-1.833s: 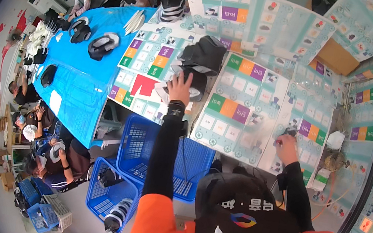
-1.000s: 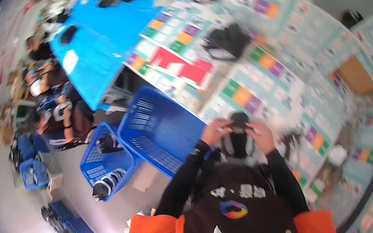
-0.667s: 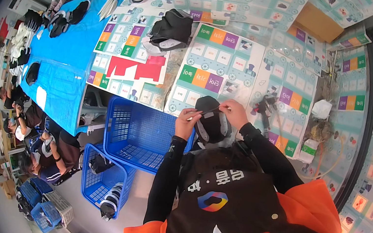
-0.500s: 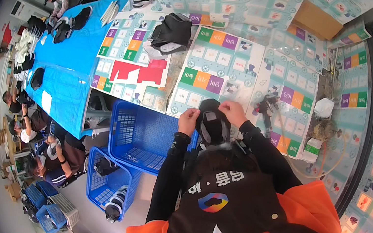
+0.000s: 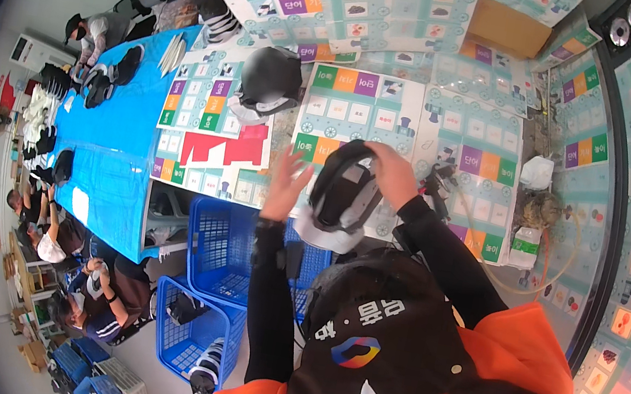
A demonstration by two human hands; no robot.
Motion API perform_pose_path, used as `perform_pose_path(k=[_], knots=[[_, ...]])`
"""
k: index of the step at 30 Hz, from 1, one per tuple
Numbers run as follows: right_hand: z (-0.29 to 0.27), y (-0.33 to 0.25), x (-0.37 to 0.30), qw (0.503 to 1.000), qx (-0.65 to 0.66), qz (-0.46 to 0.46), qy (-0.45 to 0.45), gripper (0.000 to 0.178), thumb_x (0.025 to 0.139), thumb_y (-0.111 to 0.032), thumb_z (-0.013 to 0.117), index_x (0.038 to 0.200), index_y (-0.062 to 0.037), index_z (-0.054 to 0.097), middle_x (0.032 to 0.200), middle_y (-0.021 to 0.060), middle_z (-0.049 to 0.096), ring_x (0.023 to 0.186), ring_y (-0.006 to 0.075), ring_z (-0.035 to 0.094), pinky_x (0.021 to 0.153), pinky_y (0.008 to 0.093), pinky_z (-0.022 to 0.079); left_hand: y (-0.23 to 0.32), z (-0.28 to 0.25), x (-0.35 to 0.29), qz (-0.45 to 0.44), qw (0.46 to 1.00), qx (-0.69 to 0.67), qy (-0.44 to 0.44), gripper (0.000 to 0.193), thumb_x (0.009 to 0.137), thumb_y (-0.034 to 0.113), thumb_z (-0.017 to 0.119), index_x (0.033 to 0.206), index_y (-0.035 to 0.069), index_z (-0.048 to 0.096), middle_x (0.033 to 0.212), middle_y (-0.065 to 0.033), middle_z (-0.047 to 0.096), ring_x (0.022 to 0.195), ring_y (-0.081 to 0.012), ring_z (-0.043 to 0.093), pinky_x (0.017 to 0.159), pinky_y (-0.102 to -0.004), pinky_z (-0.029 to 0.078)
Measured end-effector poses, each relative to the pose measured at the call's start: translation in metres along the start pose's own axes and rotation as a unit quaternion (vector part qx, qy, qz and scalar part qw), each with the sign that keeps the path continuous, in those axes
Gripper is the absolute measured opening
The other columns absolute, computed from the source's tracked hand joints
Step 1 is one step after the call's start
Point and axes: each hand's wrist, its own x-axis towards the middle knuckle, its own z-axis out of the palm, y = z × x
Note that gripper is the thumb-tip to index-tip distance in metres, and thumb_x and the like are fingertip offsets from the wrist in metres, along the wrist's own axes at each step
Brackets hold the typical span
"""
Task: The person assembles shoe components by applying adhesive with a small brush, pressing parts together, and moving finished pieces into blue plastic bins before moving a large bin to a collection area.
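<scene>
A black cap (image 5: 344, 189), with grey inner parts and a white piece at its lower edge, is held up over the front edge of the table. My right hand (image 5: 393, 175) grips its top right edge, fingers bent over the rim. Just left of the cap, my left hand (image 5: 286, 183) is apart from it, fingers spread and holding nothing. Beyond my left hand, a dark cap-like bundle (image 5: 272, 75) with a white lower part rests on the table. To the right of my right hand lies a dark spray-gun-like tool (image 5: 440, 184).
Printed sheets cover the table (image 5: 358, 120). A pale hose (image 5: 480, 268) curves at its right side. Below the front edge stand a large blue basket (image 5: 223, 244) and a smaller one (image 5: 168, 340) with caps. At left, people work along a blue-covered table (image 5: 112, 153).
My left hand has let go of the cap and moved left, its fingers opening. The cap has turned in my right hand and now shows its white piece. The whole view has shifted slightly.
</scene>
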Motion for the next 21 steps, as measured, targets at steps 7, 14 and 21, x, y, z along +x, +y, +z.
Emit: perform_pose_path(k=[7, 14, 21], knots=[[0.025, 0.082, -0.046, 0.97, 0.162, 0.182, 0.009, 0.035, 0.101, -0.02, 0.061, 0.132, -0.0036, 0.058, 0.119, 0.0253, 0.068, 0.105, 0.0415, 0.067, 0.088, 0.0424, 0.053, 0.022, -0.003, -0.042, -0.009, 1.0, 0.014, -0.01, 0.053, 0.1, 0.017, 0.064, 0.146, -0.003, 0.048, 0.14, -0.019, 0.061, 0.126, -0.0294, 0.062, 0.103, -0.0362, 0.048], [-0.002, 0.163, -0.103, 0.943, -0.27, 0.178, -0.072, 0.039, 0.084, -0.008, 0.064, 0.12, 0.0032, 0.056, 0.117, 0.0216, 0.056, 0.115, 0.0425, 0.052, 0.102, 0.0544, 0.045, 0.054, 0.073, 0.012, 0.149, 0.88, 0.447, 0.055, 0.026, 0.096, 0.018, 0.061, 0.117, 0.003, 0.065, 0.106, -0.019, 0.07, 0.092, -0.0437, 0.068, 0.077, -0.0504, 0.055], [-0.021, 0.226, -0.119, 0.857, -0.466, 0.181, -0.122, 0.042, 0.082, -0.012, 0.066, 0.115, 0.0097, 0.054, 0.116, 0.0206, 0.055, 0.114, 0.0372, 0.051, 0.096, 0.0489, 0.047, 0.029, 0.119, 0.05, 0.137, 0.876, 0.459, -0.054, 0.025, 0.094, 0.021, 0.063, 0.111, 0.003, 0.067, 0.105, -0.0194, 0.07, 0.092, -0.0439, 0.068, 0.078, -0.052, 0.055]])
